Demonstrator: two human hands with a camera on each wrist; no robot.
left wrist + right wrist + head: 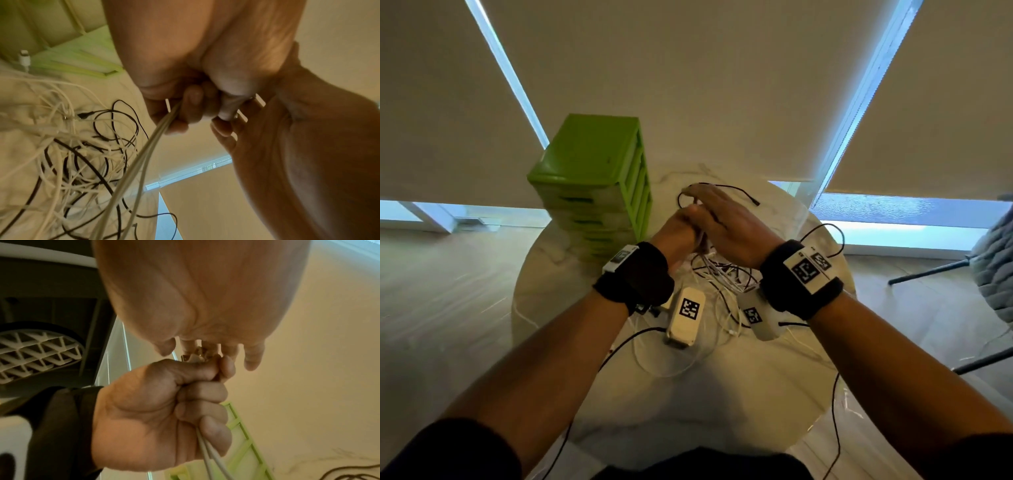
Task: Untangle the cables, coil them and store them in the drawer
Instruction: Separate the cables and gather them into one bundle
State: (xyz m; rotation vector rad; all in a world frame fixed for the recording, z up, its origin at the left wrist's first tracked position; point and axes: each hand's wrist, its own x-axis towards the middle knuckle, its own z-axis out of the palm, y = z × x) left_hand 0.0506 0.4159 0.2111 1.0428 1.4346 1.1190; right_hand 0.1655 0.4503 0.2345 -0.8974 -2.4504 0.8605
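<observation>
White cable [131, 170]: several pale strands gathered into a bundle, gripped in the left hand [677, 229], fingers curled tight around it in a fist. Strands leave the bottom of the fist and run down toward the tangle. The right-wrist view shows the same fist [164, 410] with two strands emerging below the little finger.

Right hand [726, 222]: raised just beside and partly over the left fist, fingers mostly straight and close together. From the right wrist its fingertips [254, 360] hang just above the fist, around a small pale connector [193, 357] at the top of the bundle. Whether they pinch the connector cannot be told.

Tangle of cables [722, 274]: black and white, mixed, lying on the table below and near of the hands. Left-wrist view shows black loops crossing white ones [82, 154]; a white plug [24, 59] lies at its far-left edge. One black cable [722, 187] loops out beyond the hands, its end lying free to the right.

Table [571, 274]: round, pale marbled top.

Drawer unit [592, 185]: green frame, stacked translucent drawers, standing on the far-left part of the table, just left of the hands. All visible drawers look closed.

Wristbands: black, one on each wrist, each with white marker blocks.
</observation>
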